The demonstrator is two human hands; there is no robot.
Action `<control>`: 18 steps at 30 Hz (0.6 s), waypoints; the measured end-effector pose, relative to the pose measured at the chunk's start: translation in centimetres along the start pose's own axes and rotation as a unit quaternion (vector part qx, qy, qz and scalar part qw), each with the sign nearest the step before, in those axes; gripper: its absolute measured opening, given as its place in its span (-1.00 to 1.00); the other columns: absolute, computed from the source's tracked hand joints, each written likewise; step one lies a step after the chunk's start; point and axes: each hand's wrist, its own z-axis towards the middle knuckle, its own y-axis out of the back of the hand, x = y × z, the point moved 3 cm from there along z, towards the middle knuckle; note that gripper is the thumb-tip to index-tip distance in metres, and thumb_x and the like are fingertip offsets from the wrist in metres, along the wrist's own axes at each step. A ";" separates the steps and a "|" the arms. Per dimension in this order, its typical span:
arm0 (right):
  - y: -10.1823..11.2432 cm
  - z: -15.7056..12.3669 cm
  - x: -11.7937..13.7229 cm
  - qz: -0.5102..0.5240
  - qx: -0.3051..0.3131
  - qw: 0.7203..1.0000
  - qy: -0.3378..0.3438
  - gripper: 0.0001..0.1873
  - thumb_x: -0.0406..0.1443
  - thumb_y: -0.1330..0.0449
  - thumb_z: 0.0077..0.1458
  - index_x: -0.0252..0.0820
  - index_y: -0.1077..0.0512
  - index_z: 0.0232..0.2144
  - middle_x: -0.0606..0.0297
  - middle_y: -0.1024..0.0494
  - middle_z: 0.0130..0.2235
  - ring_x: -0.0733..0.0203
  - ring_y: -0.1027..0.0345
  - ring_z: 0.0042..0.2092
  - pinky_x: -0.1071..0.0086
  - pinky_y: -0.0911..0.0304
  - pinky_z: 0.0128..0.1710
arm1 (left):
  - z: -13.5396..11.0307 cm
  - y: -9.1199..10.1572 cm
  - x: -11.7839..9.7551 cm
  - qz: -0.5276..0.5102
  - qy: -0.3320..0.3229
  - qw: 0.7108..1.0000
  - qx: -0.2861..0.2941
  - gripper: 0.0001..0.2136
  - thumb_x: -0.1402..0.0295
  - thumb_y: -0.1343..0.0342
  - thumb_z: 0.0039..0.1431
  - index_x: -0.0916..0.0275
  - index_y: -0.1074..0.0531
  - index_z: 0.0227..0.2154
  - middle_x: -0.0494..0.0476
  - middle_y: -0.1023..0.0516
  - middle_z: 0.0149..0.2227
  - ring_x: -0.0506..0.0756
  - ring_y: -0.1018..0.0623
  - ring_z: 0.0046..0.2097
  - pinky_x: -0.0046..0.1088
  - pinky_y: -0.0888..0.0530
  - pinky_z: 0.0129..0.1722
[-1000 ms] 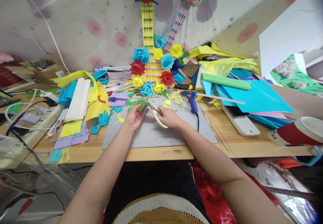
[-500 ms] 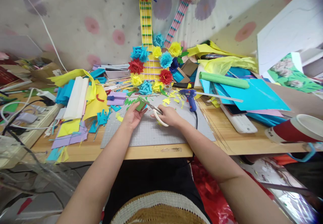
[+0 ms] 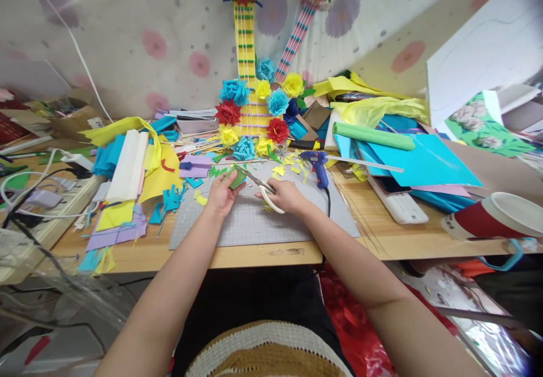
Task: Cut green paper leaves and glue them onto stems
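My left hand [image 3: 222, 196] pinches a small piece of green paper [image 3: 238, 180] above the grey cutting mat [image 3: 237, 230]. In my right hand [image 3: 285, 196] is a pair of scissors [image 3: 268, 194] with white handles, its blades pointing left and reaching the edge of the green paper. Cut green leaf-shaped bits [image 3: 218, 171] lie on the mat just beyond my left hand. Yellow paper scraps [image 3: 291, 166] are scattered behind the scissors. A blue glue gun [image 3: 317, 167] rests at the mat's right side.
A yellow paper guitar [image 3: 254, 111] decorated with paper flowers leans at the back. Coloured paper [image 3: 165, 165] is piled on the left by a power strip [image 3: 68, 218]. Blue sheets [image 3: 428, 159], a green roll [image 3: 373, 135] and a red-and-white cup [image 3: 487, 215] stand on the right.
The scissor blades have shifted very slightly against the green paper, which stays in my left hand. The whole view has turned a little to the right; otherwise things lie as before.
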 end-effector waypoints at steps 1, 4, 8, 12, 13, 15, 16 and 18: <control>0.0 -0.1 0.0 0.002 0.004 1.000 -0.002 -0.52 0.12 0.03 0.05 -0.16 -0.33 -0.39 0.26 -0.49 -0.40 0.25 -0.27 -0.41 0.45 0.06 -0.47 | 0.0 -0.1 0.1 0.002 -0.005 1.000 0.000 -0.79 0.41 -0.28 -0.17 0.25 -0.40 -0.43 -0.01 -0.56 -0.42 -0.01 -0.56 -0.30 -0.41 -0.47 -0.18; 0.2 -0.2 -0.1 0.007 0.008 1.000 -0.007 -0.52 0.12 0.03 0.05 -0.16 -0.32 -0.34 0.25 -0.49 -0.36 0.23 -0.28 -0.39 0.45 0.04 -0.45 | -0.2 -0.7 0.5 0.002 -0.007 1.000 0.005 -0.78 0.43 -0.30 -0.22 0.26 -0.39 -0.46 -0.02 -0.55 -0.44 -0.03 -0.55 -0.34 -0.38 -0.48 -0.17; 0.2 -0.2 -0.1 0.013 0.006 1.000 -0.024 -0.51 0.13 0.06 0.05 -0.15 -0.30 -0.35 0.26 -0.48 -0.38 0.24 -0.26 -0.39 0.46 0.04 -0.46 | -0.3 -1.3 1.1 -0.005 -0.002 1.000 0.022 -0.78 0.44 -0.31 -0.24 0.28 -0.40 -0.47 -0.03 -0.55 -0.46 -0.04 -0.54 -0.37 -0.35 -0.47 -0.13; 0.0 -0.1 0.0 0.015 0.006 0.999 -0.029 -0.49 0.14 0.07 0.05 -0.16 -0.30 -0.39 0.25 -0.47 -0.41 0.24 -0.25 -0.41 0.46 0.07 -0.48 | -0.2 -1.4 1.1 -0.014 0.002 1.000 0.018 -0.79 0.45 -0.32 -0.25 0.29 -0.41 -0.50 -0.03 -0.55 -0.47 -0.06 -0.53 -0.41 -0.38 -0.47 -0.15; 0.0 -0.1 0.0 0.015 0.006 0.999 -0.029 -0.49 0.15 0.07 0.05 -0.17 -0.30 -0.39 0.25 -0.47 -0.41 0.24 -0.24 -0.41 0.45 0.07 -0.48 | -0.2 -1.4 1.1 -0.015 0.006 1.000 0.016 -0.79 0.46 -0.32 -0.25 0.30 -0.42 -0.50 -0.03 -0.55 -0.47 -0.06 -0.53 -0.42 -0.39 -0.48 -0.16; 0.0 -0.2 0.0 0.017 0.007 0.999 -0.031 -0.48 0.15 0.08 0.05 -0.17 -0.30 -0.39 0.24 -0.46 -0.42 0.24 -0.24 -0.42 0.45 0.08 -0.49 | -0.2 -1.4 1.1 -0.013 0.013 1.000 0.012 -0.81 0.47 -0.31 -0.24 0.30 -0.42 -0.50 -0.03 -0.55 -0.47 -0.06 -0.53 -0.43 -0.41 -0.49 -0.19; 0.0 -0.2 0.0 0.017 0.007 0.999 -0.034 -0.48 0.15 0.08 0.05 -0.17 -0.30 -0.40 0.23 -0.46 -0.42 0.24 -0.24 -0.42 0.45 0.08 -0.49 | -0.2 -1.5 1.1 -0.011 0.017 1.000 0.009 -0.81 0.48 -0.31 -0.23 0.30 -0.42 -0.50 -0.02 -0.55 -0.47 -0.06 -0.54 -0.43 -0.42 -0.49 -0.20; 0.2 -0.4 -0.1 0.019 0.010 0.999 -0.041 -0.49 0.14 0.07 0.05 -0.18 -0.30 -0.41 0.23 -0.46 -0.43 0.24 -0.24 -0.43 0.45 0.07 -0.49 | -0.2 -1.6 1.2 -0.006 0.025 1.000 0.004 -0.83 0.49 -0.29 -0.21 0.30 -0.43 -0.50 -0.01 -0.56 -0.47 -0.05 -0.54 -0.43 -0.43 -0.50 -0.22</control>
